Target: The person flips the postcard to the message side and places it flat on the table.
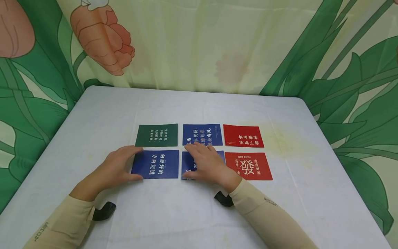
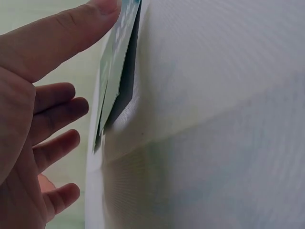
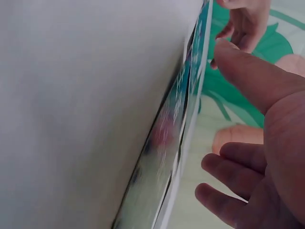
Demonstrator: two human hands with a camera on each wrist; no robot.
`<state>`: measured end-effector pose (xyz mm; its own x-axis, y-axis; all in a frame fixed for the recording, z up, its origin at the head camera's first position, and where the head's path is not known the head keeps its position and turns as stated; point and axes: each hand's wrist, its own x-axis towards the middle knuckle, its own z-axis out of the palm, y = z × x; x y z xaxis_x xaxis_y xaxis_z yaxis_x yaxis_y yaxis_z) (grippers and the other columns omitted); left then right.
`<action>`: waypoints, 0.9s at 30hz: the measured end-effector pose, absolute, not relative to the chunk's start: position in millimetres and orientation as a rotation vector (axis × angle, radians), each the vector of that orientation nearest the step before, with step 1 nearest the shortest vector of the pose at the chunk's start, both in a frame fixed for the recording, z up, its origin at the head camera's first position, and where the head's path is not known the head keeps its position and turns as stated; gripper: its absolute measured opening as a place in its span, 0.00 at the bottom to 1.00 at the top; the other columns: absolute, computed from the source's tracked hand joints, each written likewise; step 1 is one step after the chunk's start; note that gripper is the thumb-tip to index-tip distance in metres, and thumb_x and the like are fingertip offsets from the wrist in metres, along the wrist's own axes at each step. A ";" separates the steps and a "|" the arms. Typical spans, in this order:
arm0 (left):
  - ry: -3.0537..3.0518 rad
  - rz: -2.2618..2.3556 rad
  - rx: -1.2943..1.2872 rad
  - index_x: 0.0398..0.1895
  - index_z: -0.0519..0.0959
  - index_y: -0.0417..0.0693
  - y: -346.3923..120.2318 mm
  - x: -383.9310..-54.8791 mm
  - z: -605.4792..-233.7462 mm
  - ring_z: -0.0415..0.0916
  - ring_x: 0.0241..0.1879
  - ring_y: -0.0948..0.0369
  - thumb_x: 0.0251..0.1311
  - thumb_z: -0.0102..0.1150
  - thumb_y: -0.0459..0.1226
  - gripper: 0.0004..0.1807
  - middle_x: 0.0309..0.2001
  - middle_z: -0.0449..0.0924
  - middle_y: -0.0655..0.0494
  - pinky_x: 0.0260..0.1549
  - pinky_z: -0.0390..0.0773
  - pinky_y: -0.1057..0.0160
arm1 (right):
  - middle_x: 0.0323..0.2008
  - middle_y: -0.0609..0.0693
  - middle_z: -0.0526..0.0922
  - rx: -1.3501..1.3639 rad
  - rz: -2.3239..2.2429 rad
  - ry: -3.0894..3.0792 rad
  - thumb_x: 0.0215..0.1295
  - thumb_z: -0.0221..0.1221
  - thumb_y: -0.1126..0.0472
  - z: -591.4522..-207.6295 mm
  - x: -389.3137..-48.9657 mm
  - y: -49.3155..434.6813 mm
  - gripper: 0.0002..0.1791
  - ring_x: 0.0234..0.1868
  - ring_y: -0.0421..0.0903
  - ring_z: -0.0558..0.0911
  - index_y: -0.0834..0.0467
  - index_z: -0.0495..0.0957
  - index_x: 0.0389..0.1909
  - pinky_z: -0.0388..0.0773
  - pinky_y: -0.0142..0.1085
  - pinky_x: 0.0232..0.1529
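Observation:
Printed cards lie flat in two rows. My left hand (image 1: 115,164) is at the left edge of the front-left blue card (image 1: 155,164), thumb and fingers spread near its two left corners. In the left wrist view the thumb (image 2: 71,36) overlaps the card's edge while the other fingers stand apart from it. My right hand (image 1: 206,164) is over the front-middle blue card (image 1: 186,159), covering much of it, with its thumb by the near left corner. The right wrist view shows that hand's fingers (image 3: 233,171) loosely extended, with nothing gripped.
Behind are a green card (image 1: 157,135), another blue card (image 1: 202,133) and a red card (image 1: 243,135). A second red card (image 1: 248,166) lies at front right. All rest on a white-covered table (image 1: 192,218), with a floral curtain (image 1: 192,45) behind.

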<state>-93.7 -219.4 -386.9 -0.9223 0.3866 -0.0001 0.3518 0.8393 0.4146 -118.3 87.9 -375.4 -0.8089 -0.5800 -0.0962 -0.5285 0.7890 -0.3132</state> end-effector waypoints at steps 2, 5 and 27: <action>2.922 0.615 0.594 0.66 0.72 0.37 -220.2 -94.2 -387.8 0.64 0.65 0.38 0.38 0.84 0.47 0.50 0.64 0.72 0.36 0.59 0.61 0.31 | 0.73 0.52 0.66 -0.881 -0.393 2.751 0.55 0.69 0.39 -376.0 -118.2 79.6 0.50 0.75 0.53 0.59 0.54 0.62 0.75 0.52 0.59 0.70; 2.908 0.586 0.588 0.65 0.72 0.37 -221.5 -95.0 -388.7 0.63 0.66 0.37 0.38 0.84 0.47 0.49 0.63 0.72 0.36 0.58 0.61 0.30 | 0.73 0.50 0.65 -0.893 -0.371 2.695 0.56 0.69 0.39 -376.7 -118.3 69.6 0.49 0.76 0.53 0.57 0.53 0.61 0.76 0.50 0.60 0.71; 2.841 0.564 0.526 0.64 0.75 0.38 -220.5 -95.0 -386.2 0.64 0.65 0.37 0.49 0.76 0.48 0.40 0.62 0.73 0.35 0.61 0.59 0.32 | 0.65 0.50 0.75 -0.929 -0.200 2.685 0.66 0.62 0.43 -375.4 -114.4 54.6 0.32 0.71 0.48 0.66 0.53 0.73 0.68 0.48 0.59 0.72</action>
<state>-95.0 -220.5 -386.2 -0.9173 0.3792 -0.1217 0.3039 0.8641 0.4013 -114.4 54.6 -375.4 -0.7488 -0.6224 -0.2278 -0.5818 0.7819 -0.2238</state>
